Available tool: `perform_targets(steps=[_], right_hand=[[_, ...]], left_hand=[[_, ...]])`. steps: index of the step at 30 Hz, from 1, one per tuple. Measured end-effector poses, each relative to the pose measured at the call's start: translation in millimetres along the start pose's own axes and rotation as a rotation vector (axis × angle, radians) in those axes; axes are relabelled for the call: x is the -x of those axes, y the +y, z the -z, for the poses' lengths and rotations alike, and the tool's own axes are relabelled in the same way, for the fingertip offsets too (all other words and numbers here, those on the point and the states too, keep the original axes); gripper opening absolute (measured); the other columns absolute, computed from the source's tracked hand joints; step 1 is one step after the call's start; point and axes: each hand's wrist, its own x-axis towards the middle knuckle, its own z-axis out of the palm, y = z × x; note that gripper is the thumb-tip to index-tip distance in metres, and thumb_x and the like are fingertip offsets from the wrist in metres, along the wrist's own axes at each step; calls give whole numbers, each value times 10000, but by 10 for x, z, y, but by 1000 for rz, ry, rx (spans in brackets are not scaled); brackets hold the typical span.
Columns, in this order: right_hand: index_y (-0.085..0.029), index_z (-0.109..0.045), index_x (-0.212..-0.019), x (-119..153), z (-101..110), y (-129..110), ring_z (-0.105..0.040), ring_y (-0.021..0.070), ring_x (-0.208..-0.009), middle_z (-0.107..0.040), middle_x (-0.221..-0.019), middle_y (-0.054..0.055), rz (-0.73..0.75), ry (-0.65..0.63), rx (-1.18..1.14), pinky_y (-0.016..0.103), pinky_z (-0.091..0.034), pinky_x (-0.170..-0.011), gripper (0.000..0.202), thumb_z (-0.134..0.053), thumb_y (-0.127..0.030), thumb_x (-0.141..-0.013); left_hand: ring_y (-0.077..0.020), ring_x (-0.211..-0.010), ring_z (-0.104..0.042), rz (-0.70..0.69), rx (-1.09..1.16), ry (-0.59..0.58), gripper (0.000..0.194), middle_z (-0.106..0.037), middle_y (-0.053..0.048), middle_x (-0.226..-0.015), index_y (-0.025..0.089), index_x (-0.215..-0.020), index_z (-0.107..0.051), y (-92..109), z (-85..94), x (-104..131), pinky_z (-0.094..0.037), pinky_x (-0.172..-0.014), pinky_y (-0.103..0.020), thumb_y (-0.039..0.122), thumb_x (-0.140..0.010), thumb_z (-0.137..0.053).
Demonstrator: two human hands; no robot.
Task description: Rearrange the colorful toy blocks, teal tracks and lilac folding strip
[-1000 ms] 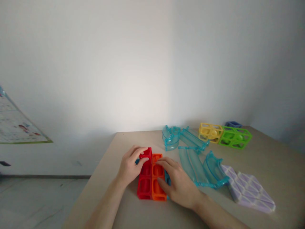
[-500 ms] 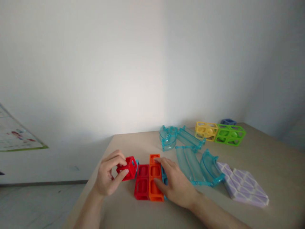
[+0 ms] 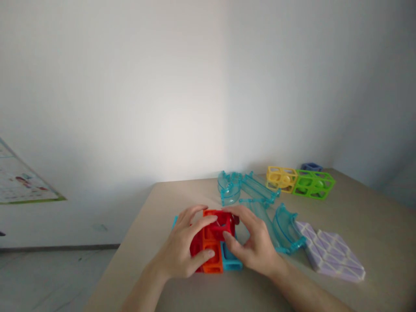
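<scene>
A red cube frame sits at the top of the block group, pinched between the thumb and fingers of my right hand. Spread over the left side of the group is my left hand, its index fingertip near the red cube and its thumb on an orange block. Red blocks lie partly hidden under the left fingers. To the right of the orange column is a blue block. A bit of light blue shows behind my left hand.
Clear teal track pieces and a curved one lie behind and to the right. Purple patterned tiles are at the right. Yellow, green and dark blue blocks stand near the wall.
The red cube has moved from the left side onto the right part of the group and is now in my right hand. My left hand has shifted right, over the red and orange blocks.
</scene>
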Motion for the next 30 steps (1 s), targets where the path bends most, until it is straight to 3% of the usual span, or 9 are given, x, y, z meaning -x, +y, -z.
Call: perform_targets(steps=[3, 9, 13, 19, 24, 27, 30], right_hand=[[-207, -559, -1131, -11, 52, 26, -602, 201, -833, -646, -965, 61, -26, 89, 19, 326, -503, -748, 332, -585, -219, -800], [-209, -574, -1182, -74, 9, 116, -591, 194, -826, -617, -1033, 83, -131, 174, 163, 330, -507, -738, 323, -561, -213, -860], [-212, -641, -1055, -81, -90, 234, -604, 224, -981, -608, -1098, 91, -183, 32, 256, 371, -506, -868, 246, -553, -138, -838], [-201, -669, -1016, -67, -113, 234, -621, 216, -986, -622, -1072, 89, -232, -168, 277, 359, -504, -892, 202, -539, -167, -865], [-211, -664, -1037, -50, -130, 246, -611, 223, -1025, -627, -1113, 86, -227, -245, 248, 367, -487, -926, 198, -543, -239, -883], [-185, -625, -1117, -37, -129, 229, -579, 250, -1092, -602, -1174, 119, -232, -212, 281, 406, -462, -960, 263, -544, -236, -872], [-197, -620, -1084, -32, -94, 87, -515, 271, -1159, -561, -1217, 122, -117, -191, 289, 448, -418, -989, 245, -572, -244, -849]], left_hand=[[-348, -1296, -366, 60, -82, -141, 776, -407, -115, -1424, 332, -1454, -309, -68, 36, -10, -228, -1092, -560, 394, -762, -655], [-320, -1297, -374, 149, -110, -201, 736, -385, -85, -1458, 318, -1425, -379, -135, 107, 19, -268, -1088, -503, 230, -736, -623], [-313, -1312, -364, 121, -58, -202, 784, -399, -80, -1456, 305, -1440, -337, -130, 123, 43, -260, -1102, -490, 187, -715, -612], [-300, -1283, -390, 137, -87, -156, 717, -441, -98, -1408, 265, -1406, -395, -183, 96, 55, -285, -1095, -457, 230, -730, -632], [-280, -1196, -470, 135, -118, -153, 662, -513, -97, -1331, 260, -1398, -412, -151, 105, 30, -323, -1054, -447, 268, -768, -615], [-260, -1181, -487, 147, -155, -176, 557, -531, -79, -1309, 275, -1340, -488, -104, 101, 10, -335, -1034, -428, 271, -793, -592], [-249, -1135, -520, 192, -192, -157, 442, -575, -72, -1246, 266, -1251, -565, -72, 68, -18, -354, -1003, -415, 284, -809, -582]])
